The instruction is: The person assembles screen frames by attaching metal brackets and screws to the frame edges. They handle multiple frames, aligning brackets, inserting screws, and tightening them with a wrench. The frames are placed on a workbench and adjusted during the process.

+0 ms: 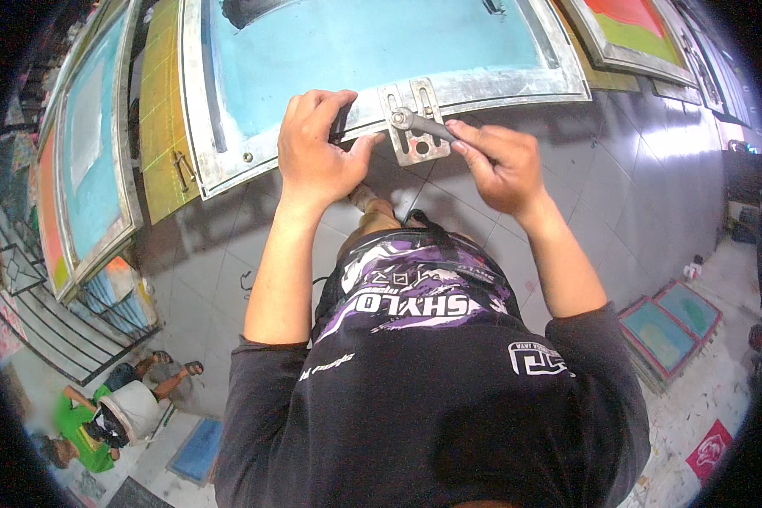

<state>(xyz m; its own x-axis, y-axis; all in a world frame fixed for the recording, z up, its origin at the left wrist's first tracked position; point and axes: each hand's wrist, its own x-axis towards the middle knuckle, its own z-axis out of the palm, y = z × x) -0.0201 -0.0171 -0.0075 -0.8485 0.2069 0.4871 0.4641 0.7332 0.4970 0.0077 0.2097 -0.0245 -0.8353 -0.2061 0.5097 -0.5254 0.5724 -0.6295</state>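
workshop, apparently screen-printing: several paint-smeared framed screens (356,63), slotted metal bracket (411,137).

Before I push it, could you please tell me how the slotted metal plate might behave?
The slotted metal plate looks stiff, being metallic and straight-edged. It might tip if unfastened, since its near end overhangs the frame.

1. far, a yellow desk (165,127) shows beneath a blue framed screen (356,55).
2. near right, the grey tiled floor (601,229) bears two red-edged panels (662,340) side by side, and a red sheet (709,453).
3. near left, a blue panel (196,450) lies on that floor.
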